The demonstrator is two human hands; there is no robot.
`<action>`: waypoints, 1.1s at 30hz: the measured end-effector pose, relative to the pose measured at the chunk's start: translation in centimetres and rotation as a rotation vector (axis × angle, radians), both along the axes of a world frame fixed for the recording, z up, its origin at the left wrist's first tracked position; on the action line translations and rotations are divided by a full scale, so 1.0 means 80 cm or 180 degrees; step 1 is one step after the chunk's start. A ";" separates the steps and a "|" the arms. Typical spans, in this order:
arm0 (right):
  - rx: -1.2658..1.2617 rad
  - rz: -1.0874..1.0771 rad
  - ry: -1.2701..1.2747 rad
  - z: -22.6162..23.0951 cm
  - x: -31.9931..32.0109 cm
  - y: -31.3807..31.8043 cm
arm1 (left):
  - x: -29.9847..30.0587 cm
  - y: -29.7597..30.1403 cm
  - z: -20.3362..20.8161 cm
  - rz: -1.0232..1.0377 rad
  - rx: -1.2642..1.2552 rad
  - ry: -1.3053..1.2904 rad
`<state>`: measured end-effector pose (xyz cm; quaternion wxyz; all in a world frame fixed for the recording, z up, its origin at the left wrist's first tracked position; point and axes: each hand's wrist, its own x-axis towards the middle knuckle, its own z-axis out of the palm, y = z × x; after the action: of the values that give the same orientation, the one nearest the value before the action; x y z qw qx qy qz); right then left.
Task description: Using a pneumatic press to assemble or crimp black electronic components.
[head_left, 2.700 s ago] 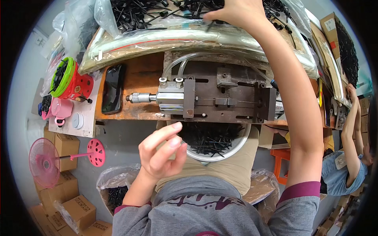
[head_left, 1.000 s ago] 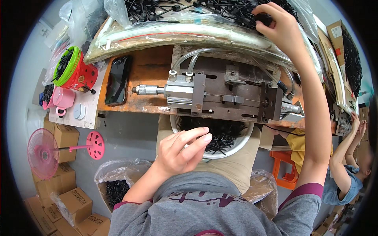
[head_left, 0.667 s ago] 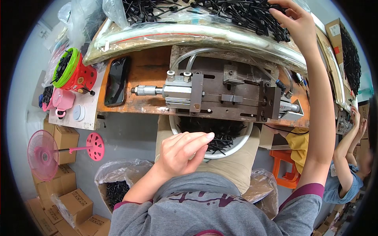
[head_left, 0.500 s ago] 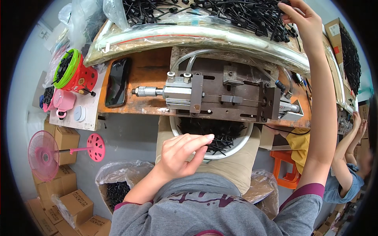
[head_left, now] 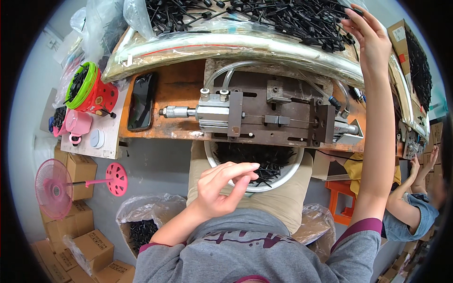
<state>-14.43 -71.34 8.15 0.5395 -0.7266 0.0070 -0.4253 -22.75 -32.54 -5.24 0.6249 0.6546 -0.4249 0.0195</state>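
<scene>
My left hand [head_left: 219, 188] hovers over my lap, at the near rim of a white basket [head_left: 207, 153] of black plastic pieces [head_left: 269, 170]. Its index finger is stretched out with the thumb apart from it, and I make out nothing held. My right hand [head_left: 373, 40] is raised at the far right, over the edge of a heap of black plastic stems with thick heads [head_left: 306, 21]. A black stem [head_left: 357, 11] is pinched at its fingertips. Between my hands stands a metal clamping fixture [head_left: 278, 106] with pneumatic cylinders and a small grey block on a thin rod.
A phone [head_left: 142, 101] lies left of the fixture. Further left are a red and green bucket [head_left: 96, 89], a pink cup [head_left: 78, 121] and a pink fan [head_left: 54, 187]. Cardboard boxes [head_left: 94, 245] stack at lower left. Another person's arms [head_left: 408, 188] show at right.
My right hand has shifted slightly right, lifting a black stem at the heap's edge. My left hand stays near the basket, its thumb a little further forward. The other person's arms have moved.
</scene>
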 end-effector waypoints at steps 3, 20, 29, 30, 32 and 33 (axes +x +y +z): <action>-0.0876 -0.0637 0.0014 0.004 -0.045 0.081 | 0.004 -0.008 0.013 0.0034 0.0033 -0.0003; -0.2513 -0.0085 -0.0333 -0.130 -0.179 0.235 | 0.020 -0.054 0.040 0.0281 -0.0063 -0.0341; -0.1926 -0.0851 -0.0109 -0.143 -0.197 0.229 | 0.018 -0.055 0.026 0.0415 0.0743 -0.0902; -0.1841 -0.0813 -0.0058 -0.145 -0.201 0.227 | 0.020 -0.059 0.022 0.0446 0.0852 -0.1085; -0.1776 -0.0789 -0.0009 -0.145 -0.203 0.227 | 0.021 -0.064 0.014 0.0486 0.1035 -0.1351; -0.1744 -0.0775 0.0014 -0.146 -0.205 0.227 | 0.021 -0.065 0.009 0.0508 0.1126 -0.1484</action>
<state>-30.81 -53.19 -3.51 0.2684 -0.8400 -0.0198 -0.4712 -21.06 -37.78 -4.51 0.3833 0.7625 -0.5009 0.1440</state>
